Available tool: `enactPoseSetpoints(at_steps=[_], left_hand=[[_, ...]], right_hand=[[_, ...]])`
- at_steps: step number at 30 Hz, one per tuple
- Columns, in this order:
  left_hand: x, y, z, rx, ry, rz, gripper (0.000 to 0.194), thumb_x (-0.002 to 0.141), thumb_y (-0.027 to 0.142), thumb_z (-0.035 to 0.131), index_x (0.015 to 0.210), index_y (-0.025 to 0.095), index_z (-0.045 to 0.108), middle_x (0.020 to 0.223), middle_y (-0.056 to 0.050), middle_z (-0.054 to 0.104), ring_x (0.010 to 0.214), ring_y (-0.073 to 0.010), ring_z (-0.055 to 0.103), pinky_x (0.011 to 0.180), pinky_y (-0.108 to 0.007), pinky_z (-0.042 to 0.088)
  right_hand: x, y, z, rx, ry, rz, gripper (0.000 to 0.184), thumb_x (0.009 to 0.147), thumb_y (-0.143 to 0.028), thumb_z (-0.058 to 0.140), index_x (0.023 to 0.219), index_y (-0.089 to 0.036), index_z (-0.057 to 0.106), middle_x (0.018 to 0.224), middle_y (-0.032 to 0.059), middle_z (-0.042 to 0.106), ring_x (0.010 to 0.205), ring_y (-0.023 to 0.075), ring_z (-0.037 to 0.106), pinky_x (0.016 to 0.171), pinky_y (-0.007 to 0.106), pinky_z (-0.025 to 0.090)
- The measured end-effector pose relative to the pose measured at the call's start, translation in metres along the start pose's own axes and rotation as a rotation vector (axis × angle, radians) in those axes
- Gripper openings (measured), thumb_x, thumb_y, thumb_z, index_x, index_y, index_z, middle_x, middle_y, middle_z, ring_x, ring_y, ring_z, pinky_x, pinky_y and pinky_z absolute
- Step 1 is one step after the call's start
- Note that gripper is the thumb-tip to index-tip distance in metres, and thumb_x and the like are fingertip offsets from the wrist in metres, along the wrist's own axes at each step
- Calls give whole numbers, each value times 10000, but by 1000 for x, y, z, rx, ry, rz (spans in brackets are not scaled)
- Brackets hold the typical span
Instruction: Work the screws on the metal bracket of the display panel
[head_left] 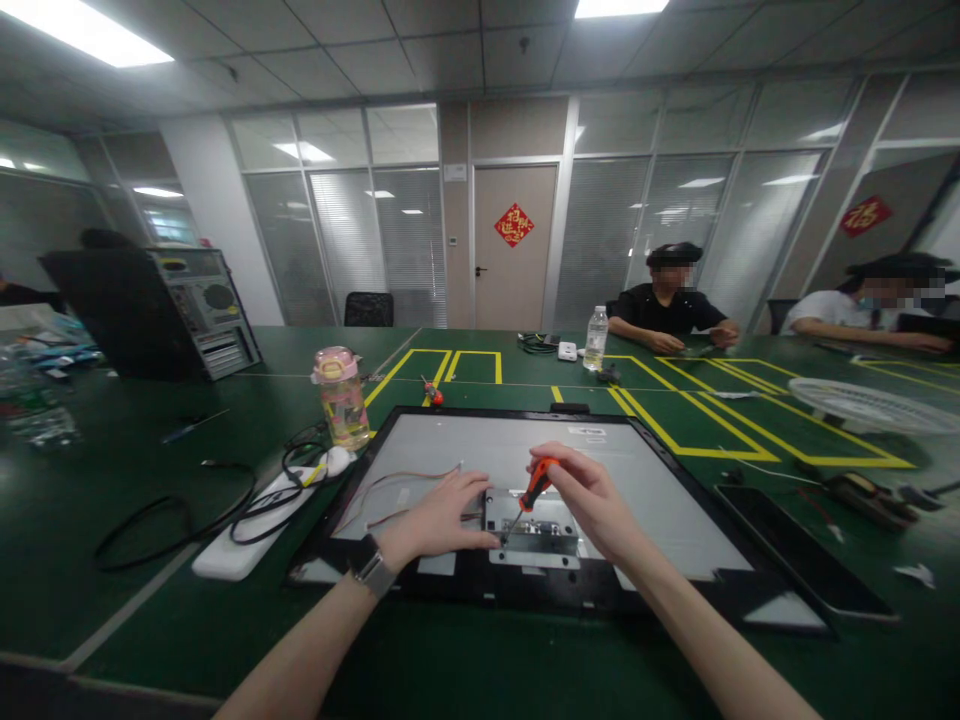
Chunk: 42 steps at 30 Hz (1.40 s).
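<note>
A monitor panel [660,490] lies face down on the green table in front of me, its grey metal back framed in black. My right hand [592,495] is closed around a small orange-handled screwdriver [534,490], whose tip points down onto a small metal circuit-board cover [536,540] near the panel's front edge. My left hand [439,515], with a watch on the wrist, rests on the panel beside that cover, fingers pressed against its left side. Thin coloured wires [394,485] run across the panel to the left hand.
A pink bottle [343,397] and black cables [225,510] over a white keyboard lie to the left. A desktop computer case [172,310] stands at far left. Two people sit at the far right. A water bottle [595,338], a white fan grille [874,405] and a dark slab [802,550] are nearby.
</note>
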<state>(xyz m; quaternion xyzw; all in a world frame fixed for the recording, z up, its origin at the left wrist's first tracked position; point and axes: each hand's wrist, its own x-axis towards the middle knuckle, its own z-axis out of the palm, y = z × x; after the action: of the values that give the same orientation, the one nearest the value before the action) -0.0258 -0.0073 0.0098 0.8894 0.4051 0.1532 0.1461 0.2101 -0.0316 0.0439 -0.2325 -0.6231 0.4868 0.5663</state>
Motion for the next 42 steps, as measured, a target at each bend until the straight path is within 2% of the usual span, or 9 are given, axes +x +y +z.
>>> enactPoseSetpoints(at_steps=[3,8,13,15,19,25,30,36,42], left_hand=[[0,0,0,-4,1,0,743,769,589,681,1381,230,459,1459,-95,447,1355,-312,379,1161,-470,229],[0,-2,2,4,4,-11,757,764,587,689,1382,217,458,1455,-112,449,1350,-317,386,1161,-482,223],[0,-4,4,11,18,13,749,765,589,687,1381,231,457,1456,-105,448,1343,-309,394,1159,-478,230],[0,-5,4,15,20,20,752,764,593,685,1381,228,457,1455,-107,449,1341,-311,395,1157,-476,235],[1,-5,4,15,19,22,752,765,595,683,1378,220,462,1444,-108,459,1333,-311,403,1155,-478,243],[0,-2,2,20,22,20,744,768,596,680,1374,222,463,1440,-105,464,1328,-306,412,1152,-469,254],[0,-2,2,23,10,6,756,769,591,682,1376,198,464,1443,-115,460,1337,-312,400,1154,-470,252],[0,-4,4,13,17,19,750,766,596,681,1379,224,461,1454,-103,449,1343,-317,392,1153,-481,251],[0,-5,4,4,26,23,743,769,597,678,1380,237,456,1440,-105,463,1330,-311,405,1150,-485,251]], right_hand=[[1,0,-1,-2,16,29,300,889,-429,598,1130,-270,682,1006,66,712,945,222,669,855,389,518],[1,0,-1,-49,52,-13,231,821,-444,677,965,-271,732,1008,46,683,894,208,674,825,368,534],[0,-2,-2,-106,23,24,332,890,-422,594,1173,-260,659,1021,75,711,955,225,671,918,430,503],[1,0,-2,-100,23,7,301,911,-416,563,1149,-263,666,1071,77,703,1020,229,651,956,431,481],[0,2,-1,-91,25,-52,180,855,-394,647,965,-265,708,1047,51,673,958,216,661,853,370,537],[-1,-5,0,-192,-17,-55,292,932,-373,532,1184,-265,634,1063,79,695,993,226,655,893,413,520],[-2,-7,5,-321,51,-166,193,857,-353,644,1019,-262,696,936,42,645,800,190,662,735,330,557],[-6,-2,6,-408,46,-198,343,950,-270,489,1287,-288,551,1101,75,671,1039,215,644,931,407,501],[-5,-1,6,-499,76,-252,268,858,-262,641,1126,-268,650,1035,67,650,952,213,638,880,380,523]])
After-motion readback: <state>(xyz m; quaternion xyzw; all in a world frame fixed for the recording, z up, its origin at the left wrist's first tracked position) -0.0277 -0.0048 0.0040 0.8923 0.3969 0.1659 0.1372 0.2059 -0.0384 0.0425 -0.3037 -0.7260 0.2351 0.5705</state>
